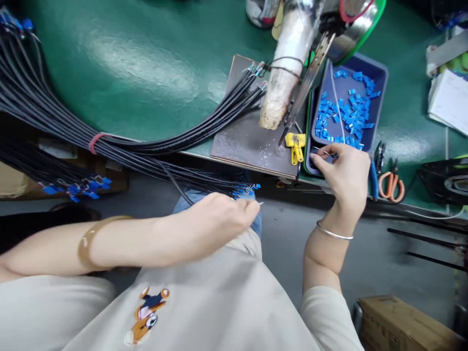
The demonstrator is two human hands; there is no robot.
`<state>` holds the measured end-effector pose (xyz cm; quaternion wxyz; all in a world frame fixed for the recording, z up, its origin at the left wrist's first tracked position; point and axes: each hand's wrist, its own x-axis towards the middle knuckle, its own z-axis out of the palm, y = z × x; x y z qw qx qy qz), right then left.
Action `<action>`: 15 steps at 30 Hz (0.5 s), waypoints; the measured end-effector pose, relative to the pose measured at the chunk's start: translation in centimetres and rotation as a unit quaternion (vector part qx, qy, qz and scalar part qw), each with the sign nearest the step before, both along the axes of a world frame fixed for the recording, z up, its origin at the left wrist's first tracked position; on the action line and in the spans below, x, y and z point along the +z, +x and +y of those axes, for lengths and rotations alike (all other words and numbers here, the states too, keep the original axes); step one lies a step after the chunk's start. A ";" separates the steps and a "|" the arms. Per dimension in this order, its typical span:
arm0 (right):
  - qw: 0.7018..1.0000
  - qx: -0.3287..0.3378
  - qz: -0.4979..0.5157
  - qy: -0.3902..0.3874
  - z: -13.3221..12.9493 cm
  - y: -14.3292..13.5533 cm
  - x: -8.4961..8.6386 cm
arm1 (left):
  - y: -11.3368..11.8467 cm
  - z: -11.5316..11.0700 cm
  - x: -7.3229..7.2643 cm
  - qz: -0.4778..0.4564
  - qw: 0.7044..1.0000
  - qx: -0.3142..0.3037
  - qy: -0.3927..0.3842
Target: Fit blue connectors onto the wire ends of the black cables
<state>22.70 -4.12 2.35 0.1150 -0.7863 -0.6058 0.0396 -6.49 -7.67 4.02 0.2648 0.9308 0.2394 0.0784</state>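
Two bare hands are busy at the near edge of a green bench (pixel 146 63). Seen from the middle of the view, the left hand (pixel 228 214) lies just toward six o'clock, over the person's lap. Its fingers are closed together, apparently around a single black cable (pixel 171 178) that runs in under the hand; a small pale tip shows past the thumb, a grip that seems meant to present the end. The right hand (pixel 349 168) is at three o'clock, thumb and forefinger pinched low over the near part of a blue-grey tray (pixel 382 97); whether they meet on a part or are slightly apart, I cannot tell. The tray's larger section, toward two o'clock, holds loose blue connectors (pixel 353 114), probably kept there for an easy reach. Toward nine to ten o'clock sweeps the large cable bundle (pixel 66 122), gathered by a red tie (pixel 97 143), likely to stop it spreading. One branch rests its stripped ends on a brown board (pixel 241 141) toward twelve; another brings blue-tipped ends close above the left hand. Yellow clips (pixel 295 146) sit on the board's right edge, near two o'clock, while orange-handled scissors (pixel 391 187) lie at three, beyond the right hand, presumably parked handy.
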 end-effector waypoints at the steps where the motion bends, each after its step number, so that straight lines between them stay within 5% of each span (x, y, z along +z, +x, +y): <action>1: 1.000 0.002 0.004 -0.004 0.1 -0.1 0.0 | 0.1 0.2 -1.0 -0.074 0.990 0.056 -0.109; 2: 1.000 0.001 0.009 -0.005 0.2 -0.3 -0.1 | 0.4 0.4 -2.1 -0.141 0.955 0.116 -0.234; 4: 1.000 0.000 0.016 0.002 0.2 -0.5 -0.2 | 0.9 1.0 -4.1 -0.270 0.824 0.240 -0.436; 6: 1.000 -0.003 0.019 0.022 0.1 -0.5 -0.6 | 1.5 1.6 -5.7 -0.398 0.690 0.329 -0.507; 8: 0.998 -0.008 0.020 0.054 -0.1 -0.5 -1.0 | 1.9 2.0 -6.4 -0.454 0.620 0.356 -0.532; 11: 0.988 -0.022 0.042 0.149 -0.7 -0.4 -1.4 | 2.5 2.7 -6.6 -0.473 0.604 0.335 -0.547; 15: 0.940 -0.035 0.144 0.307 -2.0 -1.3 -0.7 | 3.5 3.8 -6.2 -0.448 0.635 0.288 -0.560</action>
